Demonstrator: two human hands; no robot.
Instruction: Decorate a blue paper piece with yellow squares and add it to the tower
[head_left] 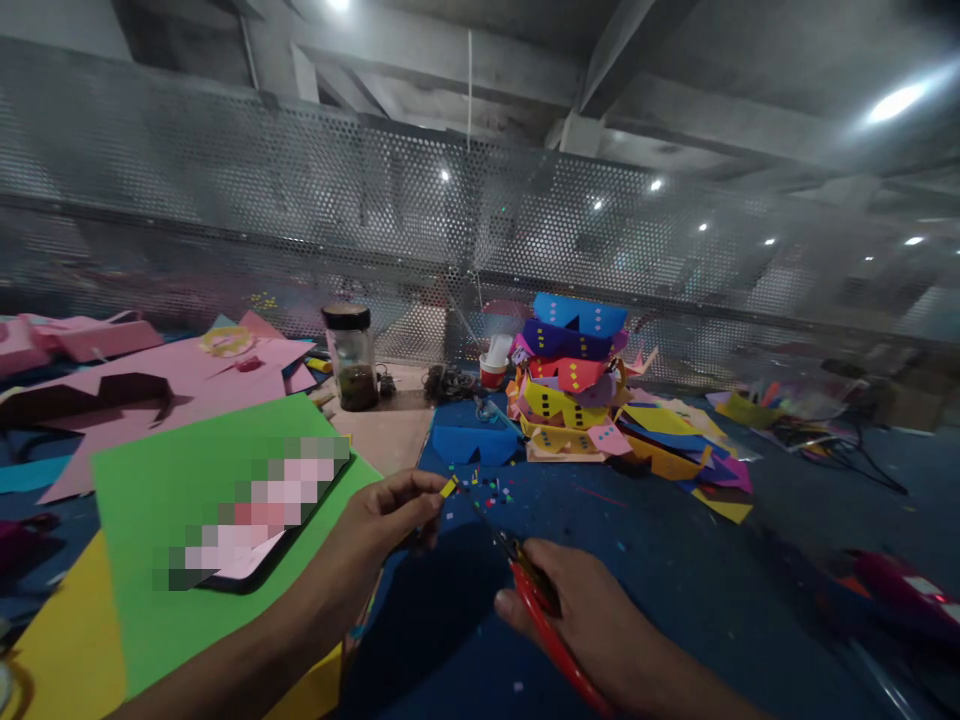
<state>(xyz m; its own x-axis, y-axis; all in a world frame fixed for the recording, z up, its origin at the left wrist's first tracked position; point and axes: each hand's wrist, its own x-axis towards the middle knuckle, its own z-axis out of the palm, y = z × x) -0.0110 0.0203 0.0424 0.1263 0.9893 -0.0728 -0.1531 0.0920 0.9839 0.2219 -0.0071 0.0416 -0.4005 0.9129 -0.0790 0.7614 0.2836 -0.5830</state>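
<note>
Pinched between the fingertips of my left hand (pixel 401 510) is a small yellow paper strip (pixel 449 487). My right hand (pixel 589 605) is wrapped round red-handled scissors (pixel 546 632), whose blades point up and left toward the strip, apart from it. Whether the blades are parted is hard to make out. Beyond the hands, tiny coloured paper bits (pixel 491 490) lie scattered on the blue table (pixel 645 540). A blue cut-paper piece (pixel 476 443) lies just past them.
Cut-paper shapes with small squares form a stack (pixel 574 375) at the back. A lidded jar (pixel 356 360) and a paper cup (pixel 495 362) stand nearby. On the left, a phone (pixel 259 560) rests on a green sheet (pixel 150 480). Perforated metal panels (pixel 390 200) rise behind.
</note>
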